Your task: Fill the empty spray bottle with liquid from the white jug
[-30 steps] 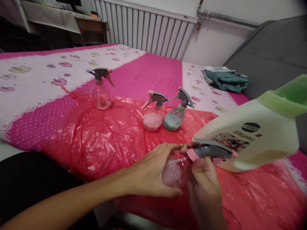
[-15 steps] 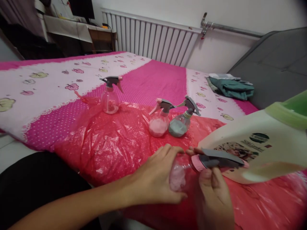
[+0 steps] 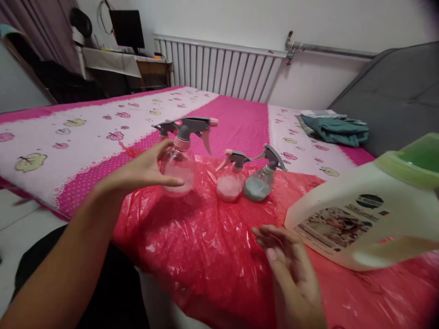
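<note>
In the head view, red plastic sheeting [image 3: 209, 246] is spread over the pink bedspread [image 3: 242, 112] before a white radiator [image 3: 219, 71]. The trigger spray bottle [image 3: 181, 167], earlier held two-handed, is now gripped upright by the left hand [image 3: 147, 171], farther left over the sheeting; the right hand [image 3: 291, 269] is released, open.

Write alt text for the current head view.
A person's left hand holds an upright spray bottle near three other spray bottles, while the right hand is empty. Red plastic covers part of the pink bed; a large green-capped jug stands on the right.
</note>
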Demonstrator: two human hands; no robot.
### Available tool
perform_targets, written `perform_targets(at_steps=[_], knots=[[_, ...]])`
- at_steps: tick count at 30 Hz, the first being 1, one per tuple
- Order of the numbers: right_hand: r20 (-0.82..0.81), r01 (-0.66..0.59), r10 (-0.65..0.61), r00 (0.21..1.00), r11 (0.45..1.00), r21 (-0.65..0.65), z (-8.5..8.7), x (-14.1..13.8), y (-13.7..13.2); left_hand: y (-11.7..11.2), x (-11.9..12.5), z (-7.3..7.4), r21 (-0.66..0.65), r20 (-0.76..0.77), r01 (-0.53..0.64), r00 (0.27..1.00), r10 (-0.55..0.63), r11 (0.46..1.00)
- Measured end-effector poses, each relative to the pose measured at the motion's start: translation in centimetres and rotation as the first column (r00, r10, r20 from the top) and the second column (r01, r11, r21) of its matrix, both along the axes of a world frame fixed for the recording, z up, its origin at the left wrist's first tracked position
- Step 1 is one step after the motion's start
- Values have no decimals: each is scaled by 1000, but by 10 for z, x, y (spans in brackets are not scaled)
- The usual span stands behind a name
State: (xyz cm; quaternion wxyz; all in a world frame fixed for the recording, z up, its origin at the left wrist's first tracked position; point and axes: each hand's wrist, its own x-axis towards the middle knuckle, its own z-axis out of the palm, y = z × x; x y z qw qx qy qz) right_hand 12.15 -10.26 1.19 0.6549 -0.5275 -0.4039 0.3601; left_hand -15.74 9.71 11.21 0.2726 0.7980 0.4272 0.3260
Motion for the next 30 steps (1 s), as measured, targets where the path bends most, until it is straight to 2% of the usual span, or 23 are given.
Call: perform_targets(at_steps=[1,2,5,8,12,15,18,20,22,26,28,30], knots=[[5,15,-15,1000,1000,24,-1,5,1,8,-2,-9,-65,39,-24,999,26,998],[7,34,-34,999,998,49,-2,8,1,16,-3,-19,-71,52,-51,997,55,996],[-8,93,-93,996,989,119,0,15,1,35,3,-50,-44,89,-134,986,138,990],[-28,105,-102,994,984,146,5,19,0,46,14,-76,-7,126,-170,978,169,985],[-38,87,-82,996,985,148,9,24,0,54,26,-97,22,109,-203,974,200,979],[-40,76,-71,997,986,151,9,26,1,57,30,-104,24,67,-215,975,213,976],[-48,77,-71,996,986,149,11,25,1,55,30,-102,16,1,-225,974,225,974],[-46,82,-76,996,985,152,12,24,0,50,26,-94,4,-58,-241,969,241,970],[-33,86,-82,996,985,152,13,23,0,44,18,-80,-7,-128,-263,957,260,965],[25,75,-79,997,987,143,11,24,2,32,-7,-44,12,-220,-325,922,320,946],[60,60,-69,996,988,139,8,25,4,31,-19,-31,49,-209,-394,894,395,918],[84,44,-55,995,991,127,7,25,5,36,-27,-30,105,-149,-500,847,511,859]])
